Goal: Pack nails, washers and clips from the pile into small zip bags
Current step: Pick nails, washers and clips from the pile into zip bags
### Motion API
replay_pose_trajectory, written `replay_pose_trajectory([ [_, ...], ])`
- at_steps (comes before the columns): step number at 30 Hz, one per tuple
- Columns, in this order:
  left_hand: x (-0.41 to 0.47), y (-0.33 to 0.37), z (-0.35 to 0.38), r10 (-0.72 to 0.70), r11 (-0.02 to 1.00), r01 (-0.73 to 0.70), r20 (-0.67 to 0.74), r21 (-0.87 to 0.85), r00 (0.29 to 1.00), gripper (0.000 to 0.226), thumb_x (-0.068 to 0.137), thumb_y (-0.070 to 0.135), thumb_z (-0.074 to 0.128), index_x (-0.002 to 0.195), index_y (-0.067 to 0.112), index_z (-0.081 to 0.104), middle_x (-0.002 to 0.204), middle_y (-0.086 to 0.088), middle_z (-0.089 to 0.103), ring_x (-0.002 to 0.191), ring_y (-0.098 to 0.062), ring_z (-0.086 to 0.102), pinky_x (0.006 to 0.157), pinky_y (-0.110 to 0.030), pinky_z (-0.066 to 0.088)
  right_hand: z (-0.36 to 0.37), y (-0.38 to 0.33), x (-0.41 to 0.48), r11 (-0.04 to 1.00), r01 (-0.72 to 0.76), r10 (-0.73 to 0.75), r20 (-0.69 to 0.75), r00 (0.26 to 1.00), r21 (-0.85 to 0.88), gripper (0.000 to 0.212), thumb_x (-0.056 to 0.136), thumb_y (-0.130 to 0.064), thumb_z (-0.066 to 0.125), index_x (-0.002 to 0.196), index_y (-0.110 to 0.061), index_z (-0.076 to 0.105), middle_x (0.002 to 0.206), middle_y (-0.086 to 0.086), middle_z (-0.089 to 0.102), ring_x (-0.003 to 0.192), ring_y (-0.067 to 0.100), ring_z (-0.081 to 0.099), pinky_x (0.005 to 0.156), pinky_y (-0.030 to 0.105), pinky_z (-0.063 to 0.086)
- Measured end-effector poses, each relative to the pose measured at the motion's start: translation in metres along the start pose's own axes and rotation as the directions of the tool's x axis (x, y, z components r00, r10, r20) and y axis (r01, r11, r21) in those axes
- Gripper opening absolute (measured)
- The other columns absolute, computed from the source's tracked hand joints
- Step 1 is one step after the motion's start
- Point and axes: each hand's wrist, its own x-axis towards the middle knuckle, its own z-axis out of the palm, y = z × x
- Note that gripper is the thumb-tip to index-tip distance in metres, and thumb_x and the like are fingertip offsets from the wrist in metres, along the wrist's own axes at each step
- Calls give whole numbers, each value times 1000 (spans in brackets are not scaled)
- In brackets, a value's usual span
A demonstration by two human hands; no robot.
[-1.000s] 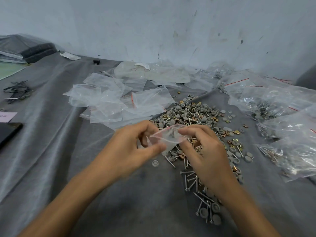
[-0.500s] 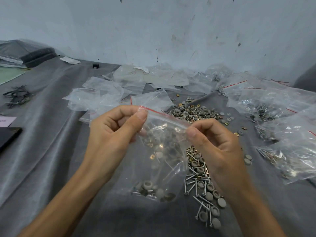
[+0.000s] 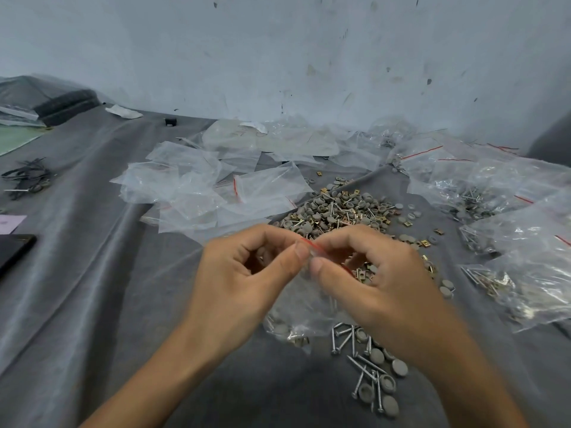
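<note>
A small clear zip bag (image 3: 296,310) with a red seal line hangs between my hands, with grey washers and brass clips at its bottom. My left hand (image 3: 247,279) pinches the bag's top edge between thumb and forefinger. My right hand (image 3: 367,273) pinches the same edge right beside it, so the thumbs nearly touch. Behind the hands lies the pile (image 3: 336,211) of grey washers, brass clips and nails on the grey cloth (image 3: 92,288). More nails and washers (image 3: 370,372) lie loose below my right wrist.
Empty zip bags (image 3: 197,183) lie spread at the centre left. Filled bags (image 3: 509,230) lie heaped along the right. A black phone (image 3: 12,251) and a pink slip sit at the left edge, black wires (image 3: 27,177) beyond them. A wall stands behind.
My hands have come together along the bag's top edge, from holding it wide apart to pinching it side by side. The bag has sunk a little lower.
</note>
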Motion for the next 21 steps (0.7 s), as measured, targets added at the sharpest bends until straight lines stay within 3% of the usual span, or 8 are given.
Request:
replay_pose_trajectory([
  [5, -2, 2, 2, -17, 999, 17, 12, -31, 1000, 13, 81, 37, 77, 87, 26, 81, 75, -18, 72, 69, -55, 57, 60, -67, 48, 2, -4, 0, 993, 50, -59, -84, 995, -106, 4, 84, -32, 72, 85, -28, 73, 79, -17, 65, 81, 9, 64, 68, 13, 42],
  [10, -2, 4, 3, 3, 1000, -2, 27, -28, 1000, 13, 81, 34, 76, 89, 26, 81, 80, -5, 77, 75, -42, 69, 69, -58, 54, 7, -8, 0, 982, 74, -100, -148, 984, -173, 6, 80, -26, 76, 78, -24, 71, 73, -15, 62, 75, 10, 61, 65, 11, 37],
  [14, -1, 6, 0, 9, 1000, -9, 1, -28, 1000, 12, 81, 35, 78, 88, 26, 81, 78, -12, 75, 72, -49, 62, 63, -58, 50, 7, -9, 0, 983, 77, -110, -194, 975, -168, 5, 79, -24, 75, 76, -25, 70, 72, -15, 61, 71, 10, 60, 63, 11, 37],
  [16, 2, 7, -4, 10, 1000, -11, -37, -15, 999, 7, 80, 30, 81, 86, 27, 81, 75, -17, 72, 63, -40, 59, 57, -47, 48, 4, -7, 1, 979, 59, -97, -194, 976, -194, 5, 78, -24, 72, 75, -26, 69, 71, -15, 61, 69, 10, 59, 62, 12, 37],
  [19, 5, 8, -9, 8, 1000, -9, -81, -7, 997, 6, 80, 26, 76, 84, 27, 81, 72, -16, 69, 62, -15, 56, 56, -22, 46, -1, -4, 1, 975, 26, -69, -190, 979, -223, 4, 77, -26, 71, 74, -25, 69, 69, -16, 61, 67, 6, 59, 60, 10, 37],
  [21, 8, 8, -14, 14, 1000, -14, -109, 0, 994, 2, 82, 26, 79, 82, 26, 81, 69, -13, 68, 62, -10, 54, 56, -17, 43, -5, 1, 2, 977, 15, -57, -190, 980, -214, 4, 78, -25, 72, 74, -24, 70, 68, -16, 62, 65, 5, 58, 59, 9, 37],
])
